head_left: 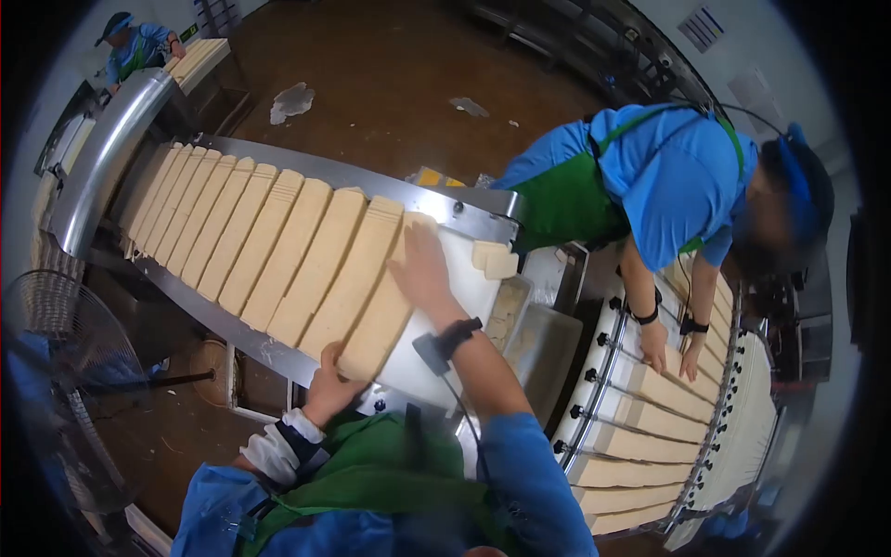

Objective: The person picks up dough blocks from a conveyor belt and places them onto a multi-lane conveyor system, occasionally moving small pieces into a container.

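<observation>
A row of long, pale beige slabs (288, 251) lies side by side on the conveyor; some ends look layered, like stacked sheets of dough. Both my hands are on the last slab (379, 320), at the row's right end. My left hand (331, 388) grips its near end, thumb and fingers closed about the corner. Around the far end, my right hand (424, 267) is laid with its thumb on the slab's face and its fingers over the end. The white belt surface (455, 302) shows just right of this slab.
Small pale blocks (495, 260) sit by the conveyor's far corner, above a bin (546, 348) with scraps. At right, a co-worker (650, 176) bends over a second line of pale slabs (650, 446) between rods. A fan (70, 362) stands left. Another person (139, 46) works at far left.
</observation>
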The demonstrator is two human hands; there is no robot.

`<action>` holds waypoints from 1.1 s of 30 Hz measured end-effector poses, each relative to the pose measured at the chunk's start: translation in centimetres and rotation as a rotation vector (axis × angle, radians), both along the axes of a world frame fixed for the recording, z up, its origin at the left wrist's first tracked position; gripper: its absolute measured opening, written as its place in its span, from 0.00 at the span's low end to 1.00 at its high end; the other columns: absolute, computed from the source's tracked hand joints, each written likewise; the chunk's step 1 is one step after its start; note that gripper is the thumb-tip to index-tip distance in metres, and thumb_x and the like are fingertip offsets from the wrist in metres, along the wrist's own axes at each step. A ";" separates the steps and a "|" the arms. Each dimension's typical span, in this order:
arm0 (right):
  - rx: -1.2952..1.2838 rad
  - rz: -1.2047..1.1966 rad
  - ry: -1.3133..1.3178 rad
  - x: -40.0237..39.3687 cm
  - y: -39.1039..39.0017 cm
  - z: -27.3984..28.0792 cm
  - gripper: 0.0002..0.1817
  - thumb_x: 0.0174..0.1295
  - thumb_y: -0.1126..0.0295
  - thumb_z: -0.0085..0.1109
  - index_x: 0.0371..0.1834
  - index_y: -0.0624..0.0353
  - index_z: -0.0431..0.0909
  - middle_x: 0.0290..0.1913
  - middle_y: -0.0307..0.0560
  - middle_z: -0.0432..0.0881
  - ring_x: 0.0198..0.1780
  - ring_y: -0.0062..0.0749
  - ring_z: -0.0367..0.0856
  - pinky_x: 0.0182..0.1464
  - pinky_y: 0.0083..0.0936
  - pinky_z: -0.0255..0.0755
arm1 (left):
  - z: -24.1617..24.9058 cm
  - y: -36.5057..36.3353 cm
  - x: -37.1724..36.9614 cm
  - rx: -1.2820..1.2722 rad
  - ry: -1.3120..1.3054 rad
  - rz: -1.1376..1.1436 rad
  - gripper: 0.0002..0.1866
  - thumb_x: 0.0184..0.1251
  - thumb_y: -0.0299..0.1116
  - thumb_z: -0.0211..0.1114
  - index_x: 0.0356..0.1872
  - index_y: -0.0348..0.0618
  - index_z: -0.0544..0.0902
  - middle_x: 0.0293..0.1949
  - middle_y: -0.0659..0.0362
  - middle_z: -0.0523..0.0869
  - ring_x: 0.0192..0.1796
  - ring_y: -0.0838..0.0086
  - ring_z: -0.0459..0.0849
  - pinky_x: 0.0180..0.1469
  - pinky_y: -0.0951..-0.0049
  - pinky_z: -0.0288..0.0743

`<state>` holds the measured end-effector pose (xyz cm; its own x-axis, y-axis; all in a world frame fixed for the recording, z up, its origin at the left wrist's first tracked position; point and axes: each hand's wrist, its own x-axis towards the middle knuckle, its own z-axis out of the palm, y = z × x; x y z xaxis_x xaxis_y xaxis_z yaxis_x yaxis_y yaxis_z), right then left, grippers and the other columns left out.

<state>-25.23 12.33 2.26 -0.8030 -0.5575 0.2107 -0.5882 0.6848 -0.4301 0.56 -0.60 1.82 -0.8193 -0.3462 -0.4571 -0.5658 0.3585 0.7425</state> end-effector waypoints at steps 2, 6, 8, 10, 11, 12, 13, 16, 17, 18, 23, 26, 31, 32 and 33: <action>0.065 -0.033 -0.004 -1.5 -1.8 -1.6 0.39 0.66 0.55 0.60 0.74 0.70 0.61 0.76 0.64 0.60 0.79 0.56 0.53 0.79 0.49 0.46 | 2.1 -1.6 -0.2 0.074 -0.136 -0.048 0.53 0.47 0.39 0.79 0.75 0.47 0.55 0.54 0.37 0.83 0.52 0.46 0.86 0.54 0.58 0.79; 0.125 -0.099 0.010 -0.6 -2.1 -2.7 0.40 0.68 0.52 0.57 0.75 0.69 0.59 0.78 0.64 0.57 0.81 0.55 0.50 0.80 0.50 0.43 | 1.5 -2.8 -0.9 0.765 -0.122 -0.071 0.54 0.57 0.26 0.74 0.79 0.50 0.46 0.64 0.46 0.77 0.56 0.60 0.84 0.55 0.66 0.80; 0.146 -0.088 0.000 -0.1 -1.6 -2.5 0.39 0.69 0.54 0.56 0.76 0.70 0.58 0.78 0.64 0.56 0.81 0.55 0.50 0.80 0.50 0.43 | 1.4 -2.9 -1.5 0.957 -0.076 -0.075 0.54 0.59 0.19 0.71 0.80 0.51 0.43 0.70 0.49 0.69 0.60 0.63 0.81 0.58 0.68 0.79; 0.150 -0.096 0.043 -0.1 -1.4 -2.6 0.37 0.68 0.56 0.56 0.73 0.71 0.61 0.76 0.64 0.60 0.78 0.56 0.53 0.78 0.50 0.46 | 0.4 -2.9 -1.9 1.037 -0.108 -0.086 0.54 0.59 0.19 0.71 0.80 0.51 0.43 0.71 0.50 0.67 0.62 0.63 0.80 0.59 0.68 0.78; 0.144 -0.102 0.091 -0.3 -1.3 -2.7 0.36 0.66 0.57 0.57 0.71 0.71 0.63 0.73 0.64 0.63 0.76 0.56 0.57 0.77 0.50 0.48 | 0.1 -2.7 -1.9 1.036 -0.101 -0.050 0.54 0.59 0.18 0.70 0.80 0.51 0.43 0.70 0.50 0.68 0.61 0.63 0.80 0.59 0.69 0.78; 0.136 -0.107 0.139 -0.4 -1.2 -2.9 0.34 0.65 0.59 0.57 0.69 0.72 0.65 0.71 0.64 0.66 0.74 0.57 0.60 0.76 0.49 0.51 | 0.1 -2.5 -2.0 1.032 -0.094 -0.012 0.54 0.59 0.18 0.70 0.80 0.51 0.43 0.69 0.50 0.69 0.61 0.63 0.80 0.58 0.69 0.79; 0.141 -0.138 0.067 -0.7 -1.7 -1.5 0.32 0.61 0.60 0.59 0.65 0.72 0.68 0.67 0.63 0.68 0.71 0.56 0.63 0.74 0.48 0.54 | 0.5 -2.4 -2.2 1.027 -0.092 0.025 0.54 0.59 0.17 0.70 0.80 0.50 0.43 0.69 0.50 0.69 0.60 0.63 0.80 0.58 0.69 0.79; 0.139 -0.226 -0.041 -2.9 -2.6 0.6 0.28 0.52 0.63 0.62 0.53 0.70 0.73 0.55 0.60 0.73 0.61 0.52 0.68 0.67 0.45 0.60 | 3.1 -2.2 -3.1 1.076 -0.185 0.065 0.54 0.58 0.16 0.69 0.80 0.50 0.44 0.65 0.51 0.72 0.59 0.65 0.80 0.55 0.70 0.79; 0.135 -0.239 -0.006 -3.3 -2.9 0.2 0.26 0.49 0.63 0.62 0.50 0.69 0.74 0.52 0.59 0.73 0.58 0.51 0.69 0.65 0.44 0.61 | 3.0 -2.1 -3.3 1.076 -0.222 0.067 0.53 0.58 0.16 0.69 0.80 0.50 0.44 0.64 0.51 0.73 0.58 0.65 0.80 0.55 0.70 0.79; 0.127 -0.251 0.031 -3.6 -3.0 -0.1 0.25 0.46 0.64 0.63 0.46 0.69 0.74 0.49 0.58 0.74 0.56 0.50 0.69 0.63 0.43 0.62 | 2.8 -1.9 -3.4 1.072 -0.256 0.069 0.53 0.57 0.15 0.69 0.80 0.50 0.45 0.63 0.51 0.74 0.57 0.65 0.80 0.54 0.70 0.79; 0.305 -0.331 -0.048 -3.6 0.5 1.1 0.29 0.44 0.52 0.65 0.41 0.68 0.80 0.46 0.57 0.78 0.54 0.50 0.74 0.60 0.45 0.65 | 1.3 -1.0 -3.3 0.907 -0.186 -0.029 0.48 0.55 0.19 0.71 0.76 0.47 0.53 0.57 0.52 0.78 0.51 0.62 0.84 0.50 0.69 0.80; 0.282 -0.398 -0.116 -3.2 6.5 1.0 0.33 0.47 0.48 0.65 0.44 0.70 0.78 0.53 0.64 0.78 0.60 0.55 0.73 0.65 0.47 0.64 | -1.4 0.0 -4.2 0.503 0.101 -0.298 0.47 0.52 0.30 0.77 0.73 0.45 0.59 0.53 0.48 0.82 0.47 0.56 0.87 0.49 0.64 0.82; -0.008 -0.318 -0.535 0.5 16.9 5.0 0.63 0.29 0.50 0.84 0.71 0.63 0.62 0.61 0.67 0.77 0.64 0.58 0.75 0.64 0.43 0.71 | 1.7 1.8 -6.7 -0.155 0.126 -0.527 0.51 0.40 0.47 0.82 0.68 0.43 0.66 0.46 0.42 0.86 0.46 0.46 0.87 0.51 0.55 0.82; 0.061 -0.243 -0.478 2.0 18.8 3.8 0.58 0.31 0.51 0.83 0.70 0.57 0.64 0.60 0.66 0.77 0.63 0.58 0.76 0.63 0.43 0.72 | 2.1 2.3 -7.2 -0.183 0.126 -0.522 0.50 0.39 0.46 0.82 0.66 0.43 0.68 0.45 0.42 0.86 0.46 0.46 0.87 0.51 0.55 0.81; 0.128 -0.176 -0.433 3.7 19.8 4.8 0.54 0.34 0.53 0.82 0.69 0.51 0.66 0.59 0.65 0.78 0.62 0.57 0.76 0.61 0.43 0.73 | 2.4 2.7 -7.1 -0.211 0.119 -0.527 0.48 0.38 0.46 0.82 0.65 0.43 0.69 0.43 0.42 0.87 0.46 0.46 0.87 0.51 0.54 0.81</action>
<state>-21.49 32.10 7.01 -0.8864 -0.4045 -0.2251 -0.2437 0.8212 -0.5160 -6.55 2.10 4.19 -0.9473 0.0484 -0.3166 -0.1881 0.7162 0.6721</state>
